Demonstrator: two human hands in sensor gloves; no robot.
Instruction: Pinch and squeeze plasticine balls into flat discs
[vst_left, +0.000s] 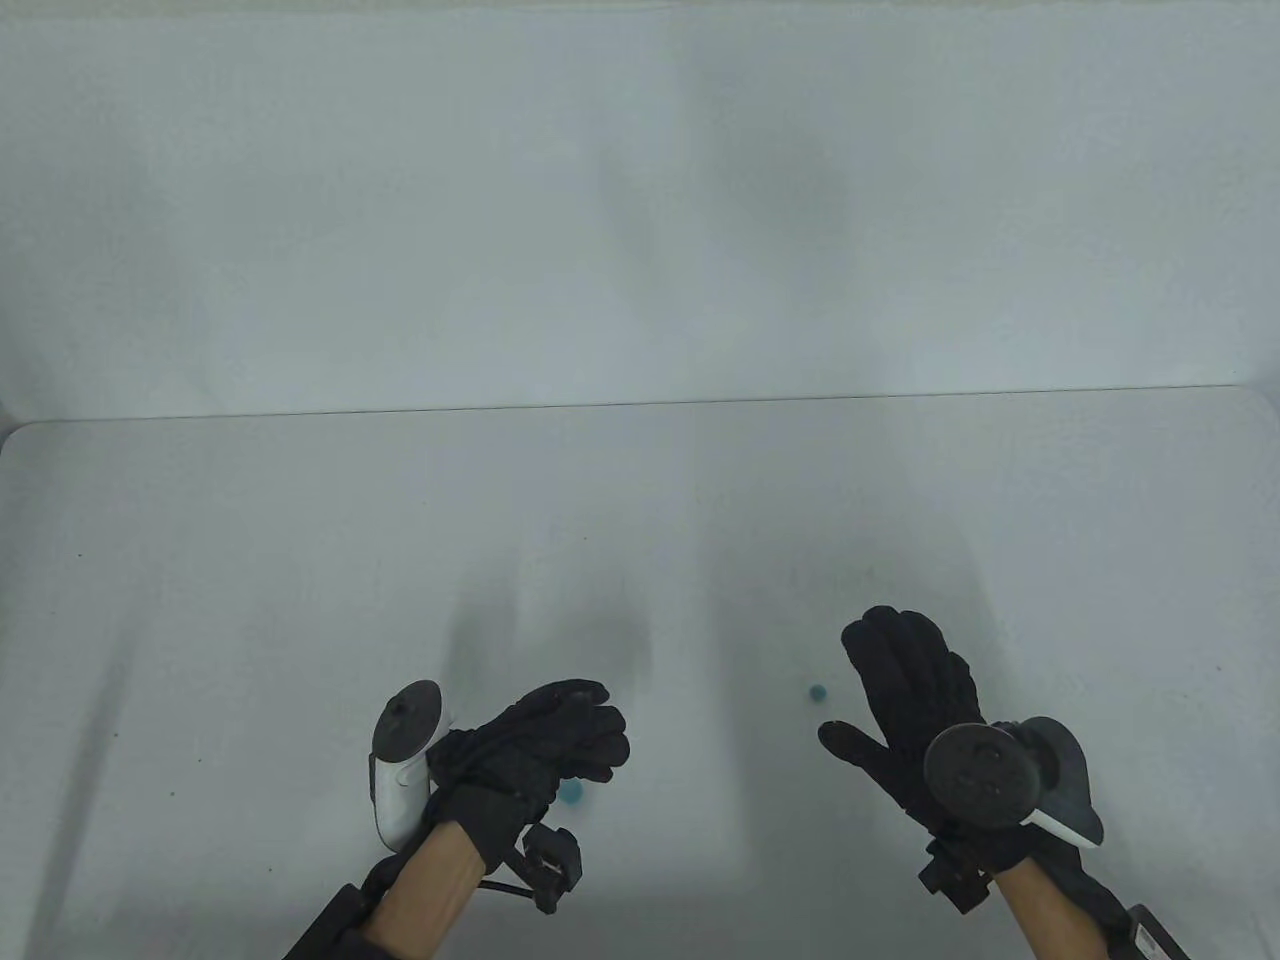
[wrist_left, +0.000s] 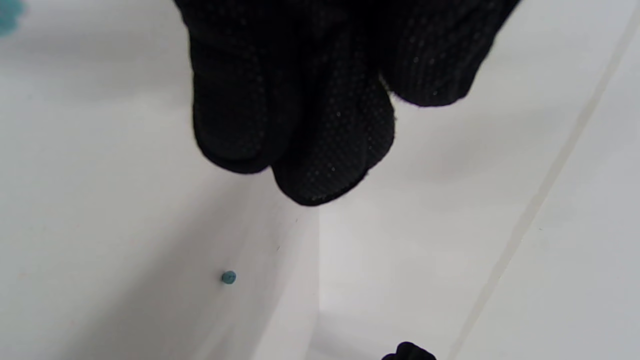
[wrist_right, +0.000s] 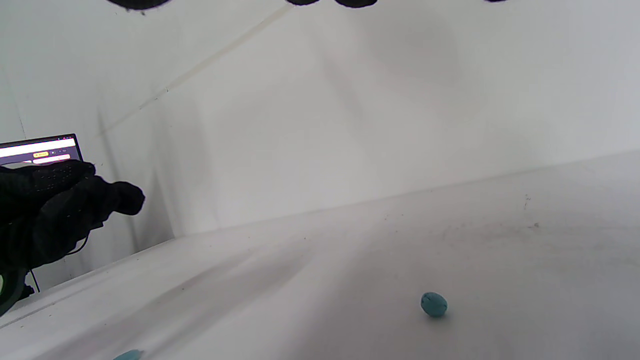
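Both hands hover with fingers relaxed, nothing held: left hand (vst_left: 545, 745) over a flattened teal plasticine piece (vst_left: 571, 792); next, my right hand (vst_left: 915, 690) must pinch the small round teal plasticine ball (vst_left: 818, 692) off the white desk (vst_left: 300, 560).

White table (vst_left: 300, 560) fills the lower frame, meeting a plain white wall (vst_left: 640, 200) above; lit screen (wrist_right: 40, 150) at far left.

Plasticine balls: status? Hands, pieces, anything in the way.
Left hand and right hand both raised, holding nothing. One teal ball lies on the table beside the right hand; second teal piece under the left hand. Nothing blocking.
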